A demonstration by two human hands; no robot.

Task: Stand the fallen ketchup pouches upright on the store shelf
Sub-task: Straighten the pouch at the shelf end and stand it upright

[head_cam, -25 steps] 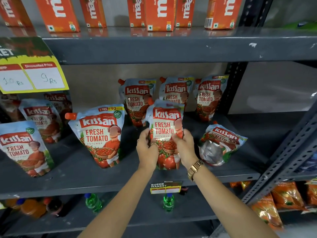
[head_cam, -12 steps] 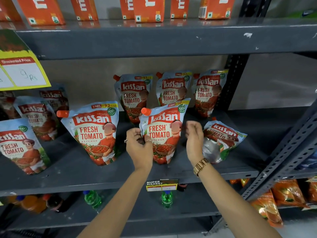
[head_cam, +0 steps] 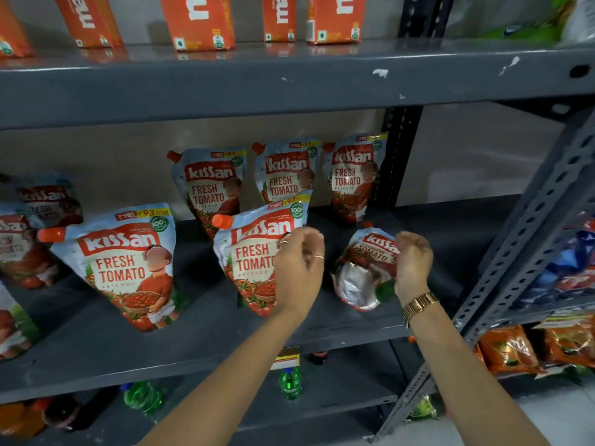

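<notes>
Several Kissan ketchup pouches stand on the grey middle shelf [head_cam: 199, 342]. One upright pouch [head_cam: 254, 252] with an orange cap stands at the front centre. My left hand [head_cam: 299, 272] hovers in front of its right side, fingers loosely curled, holding nothing. To the right a fallen pouch [head_cam: 363, 275] lies on its back with its silver bottom facing me. My right hand [head_cam: 413, 265] is at the right edge of that pouch, fingers curled, and I cannot tell if it touches. Another upright pouch [head_cam: 125, 265] stands front left, and three more [head_cam: 286, 172] line the back.
A dark perforated upright [head_cam: 528, 239] bounds the shelf on the right. Orange cartons [head_cam: 199, 20] stand on the shelf above. Green bottles [head_cam: 289, 381] sit on the shelf below, and orange snack packs [head_cam: 512, 349] fill the neighbouring rack at lower right.
Both hands have let go of the centre pouch, which now stands on its own. They have shifted right, the right hand reaching the fallen pouch. The camera view has moved closer.
</notes>
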